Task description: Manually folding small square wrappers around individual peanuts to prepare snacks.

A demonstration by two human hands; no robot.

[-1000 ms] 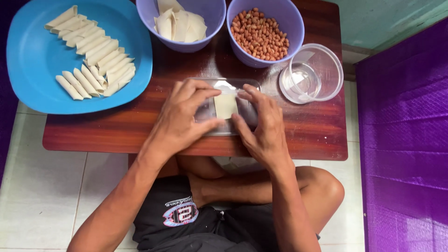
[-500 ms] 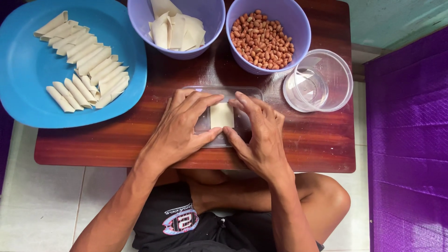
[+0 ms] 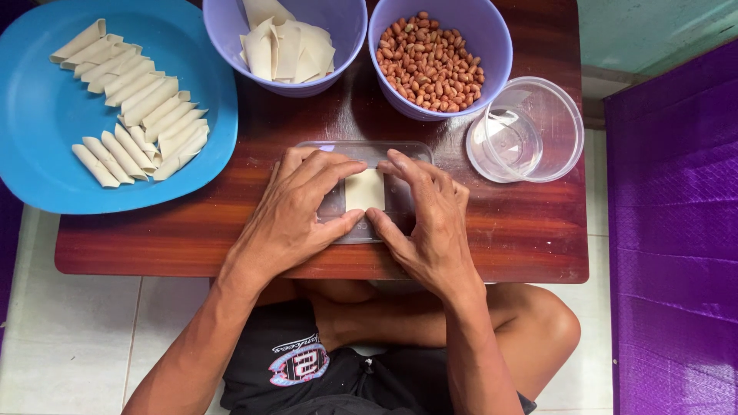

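A small pale dough wrapper point(image 3: 364, 190) lies on a clear plastic lid point(image 3: 367, 151) on the wooden table point(image 3: 507, 238). My left hand point(image 3: 296, 211) grips the wrapper's left side, thumb below and fingers above. My right hand point(image 3: 427, 215) holds its right side the same way. Both hands rest on the lid. What sits inside the wrapper is hidden.
A blue plate point(image 3: 46, 146) at the left carries several rolled wrappers point(image 3: 134, 104). At the back stand a purple bowl of flat wrappers point(image 3: 284, 46) and a purple bowl of peanuts point(image 3: 434, 61). A clear cup of water point(image 3: 523, 134) stands at the right. A purple cloth point(image 3: 676, 230) hangs beside the table.
The fingers of both hands have closed in over the wrapper, so less of it shows. The view has shifted slightly. The bowls and plate have not moved.
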